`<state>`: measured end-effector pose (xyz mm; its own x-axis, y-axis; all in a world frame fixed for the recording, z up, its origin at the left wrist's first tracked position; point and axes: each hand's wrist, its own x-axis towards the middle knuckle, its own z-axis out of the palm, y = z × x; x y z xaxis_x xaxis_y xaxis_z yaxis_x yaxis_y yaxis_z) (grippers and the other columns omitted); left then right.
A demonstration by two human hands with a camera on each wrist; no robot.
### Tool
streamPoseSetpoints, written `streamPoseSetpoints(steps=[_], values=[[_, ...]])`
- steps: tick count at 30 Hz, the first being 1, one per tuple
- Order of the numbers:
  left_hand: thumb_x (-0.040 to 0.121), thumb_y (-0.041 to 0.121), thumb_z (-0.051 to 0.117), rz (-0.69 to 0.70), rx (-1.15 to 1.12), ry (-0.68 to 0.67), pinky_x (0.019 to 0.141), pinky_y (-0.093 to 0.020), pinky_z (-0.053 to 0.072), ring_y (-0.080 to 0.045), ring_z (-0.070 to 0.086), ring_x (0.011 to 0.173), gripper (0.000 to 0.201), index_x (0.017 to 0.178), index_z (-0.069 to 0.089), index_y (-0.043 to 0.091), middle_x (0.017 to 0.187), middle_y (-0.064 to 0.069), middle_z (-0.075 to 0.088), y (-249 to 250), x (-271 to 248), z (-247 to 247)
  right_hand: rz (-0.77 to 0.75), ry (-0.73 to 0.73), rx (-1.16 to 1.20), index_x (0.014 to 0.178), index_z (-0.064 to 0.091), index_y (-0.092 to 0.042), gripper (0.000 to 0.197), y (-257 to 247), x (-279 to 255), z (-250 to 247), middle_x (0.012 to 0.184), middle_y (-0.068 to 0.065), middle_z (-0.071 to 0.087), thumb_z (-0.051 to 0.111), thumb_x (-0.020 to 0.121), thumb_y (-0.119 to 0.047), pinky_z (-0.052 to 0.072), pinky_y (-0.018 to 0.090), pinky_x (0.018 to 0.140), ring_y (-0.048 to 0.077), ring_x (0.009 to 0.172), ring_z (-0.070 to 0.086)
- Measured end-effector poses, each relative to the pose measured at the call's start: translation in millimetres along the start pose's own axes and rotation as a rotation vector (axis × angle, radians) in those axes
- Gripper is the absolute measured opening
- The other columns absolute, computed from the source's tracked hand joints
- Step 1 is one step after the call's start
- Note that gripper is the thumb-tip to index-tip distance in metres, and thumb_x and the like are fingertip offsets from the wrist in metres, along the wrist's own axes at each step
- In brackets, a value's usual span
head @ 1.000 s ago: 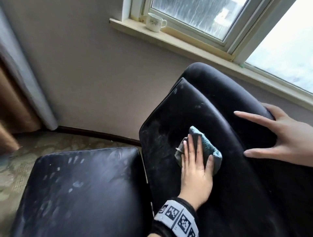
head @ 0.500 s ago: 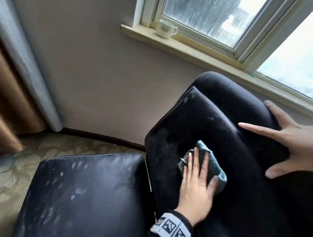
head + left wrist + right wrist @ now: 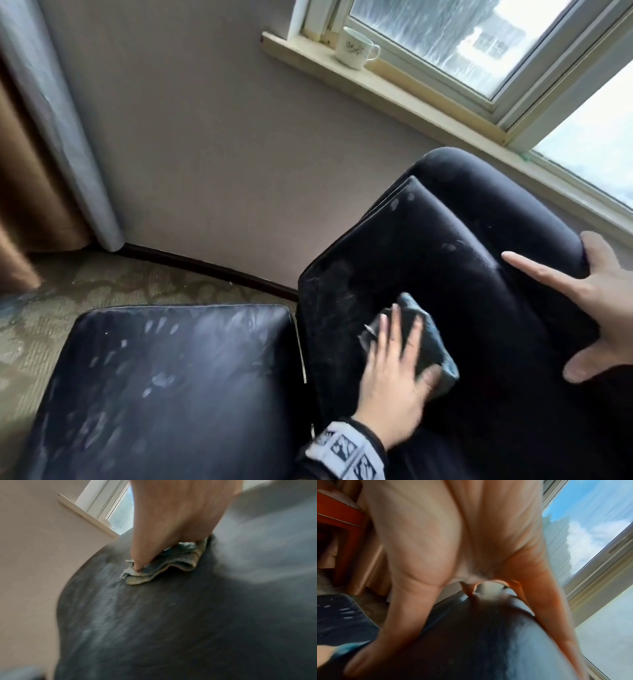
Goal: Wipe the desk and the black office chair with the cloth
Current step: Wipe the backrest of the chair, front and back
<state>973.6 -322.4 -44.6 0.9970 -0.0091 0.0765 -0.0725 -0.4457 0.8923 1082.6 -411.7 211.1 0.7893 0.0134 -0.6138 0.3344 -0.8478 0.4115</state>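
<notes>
The black office chair's backrest (image 3: 445, 260) leans at the right of the head view, its dusty seat (image 3: 171, 387) at lower left. My left hand (image 3: 394, 359) lies flat on a folded grey-blue cloth (image 3: 433, 346) and presses it against the lower front of the backrest. In the left wrist view the fingers (image 3: 137, 555) bear down on the layered cloth (image 3: 171, 563), which lies on the black leather (image 3: 171, 615). My right hand (image 3: 599, 301) is spread on the backrest's upper right edge, thumb on the front. The right wrist view shows that hand (image 3: 453, 547) straddling the padded chair top (image 3: 488, 635).
A white mug (image 3: 356, 51) stands on the wooden windowsill (image 3: 428, 99) under the window. A plain wall runs behind the chair, with a curtain (image 3: 34, 154) at the left and patterned carpet (image 3: 102, 284) below. Orange-brown wooden furniture (image 3: 339, 516) shows in the right wrist view.
My left hand has slid the cloth down the backrest toward me. My right hand has shifted outward, and its fingers now wrap over the top edge.
</notes>
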Motion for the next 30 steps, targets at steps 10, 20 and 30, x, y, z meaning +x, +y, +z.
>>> streamPoseSetpoints(steps=[10, 20, 30], values=[[0.062, 0.079, -0.018, -0.020, -0.104, -0.090, 0.109, -0.027, -0.028, -0.019, -0.041, 0.134, 0.076, 0.125, -0.039, 0.042, 0.133, 0.002, -0.053, 29, -17, -2, 0.148, 0.242, -0.518, 0.097, -0.059, -0.050, 0.145, -36, -38, 12, 0.134, 0.019, -0.015, 0.075, 0.045, -0.068, 0.047, 0.031, 0.094, 0.030, 0.124, 0.032], [0.039, 0.094, -0.023, -0.319, -0.168, 0.046, 0.119, -0.045, -0.004, -0.028, -0.020, 0.144, 0.132, 0.150, -0.015, 0.023, 0.155, -0.006, -0.028, -26, 37, -23, -0.185, 0.021, -0.716, 0.141, -0.004, -0.056, 0.095, -60, -34, -12, 0.146, 0.002, -0.040, 0.061, 0.072, -0.066, -0.004, 0.071, 0.102, 0.022, 0.133, -0.037], [0.064, 0.078, -0.013, -0.094, -0.013, 0.010, 0.118, -0.031, -0.010, -0.012, -0.038, 0.135, 0.070, 0.120, -0.045, 0.051, 0.139, 0.010, -0.049, 0, 0, -7, 0.047, 0.206, -0.275, 0.147, -0.015, -0.034, 0.081, -103, -8, 26, 0.151, 0.009, -0.032, 0.043, 0.093, -0.051, 0.002, 0.066, 0.110, 0.035, 0.140, -0.023]])
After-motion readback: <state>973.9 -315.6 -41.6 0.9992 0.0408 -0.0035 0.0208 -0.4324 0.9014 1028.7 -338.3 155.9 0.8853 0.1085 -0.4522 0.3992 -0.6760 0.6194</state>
